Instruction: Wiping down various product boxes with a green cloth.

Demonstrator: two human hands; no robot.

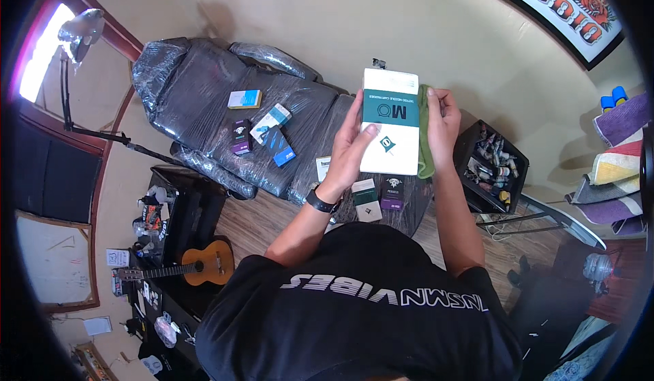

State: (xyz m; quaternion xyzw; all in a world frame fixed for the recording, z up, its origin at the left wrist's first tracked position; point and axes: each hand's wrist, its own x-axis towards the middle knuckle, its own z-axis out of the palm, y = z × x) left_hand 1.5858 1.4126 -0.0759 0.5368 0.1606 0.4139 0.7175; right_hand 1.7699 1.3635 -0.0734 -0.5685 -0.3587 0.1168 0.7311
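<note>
My left hand (354, 146) grips a white cardboard box (390, 125) with a dark green band, its thumb across the front face and the fingers behind. The box is held up above the plastic-wrapped chair. My right hand (441, 125) is closed on a green cloth (426, 132), which hangs along the box's right edge. Whether the cloth presses on that side is hard to see. Below the box, a smaller white and green box (366, 200) and a black and purple box (392, 194) lie on the chair. Another small white box (323, 168) is partly covered by my left wrist.
On the wrapped chair (197, 95) lie a yellow and blue box (245, 100) and several other small boxes. A black bin (470, 156) of bottles stands at right, by hanging towels (616, 166). A lamp (80, 34) and guitar (210, 262) are at left.
</note>
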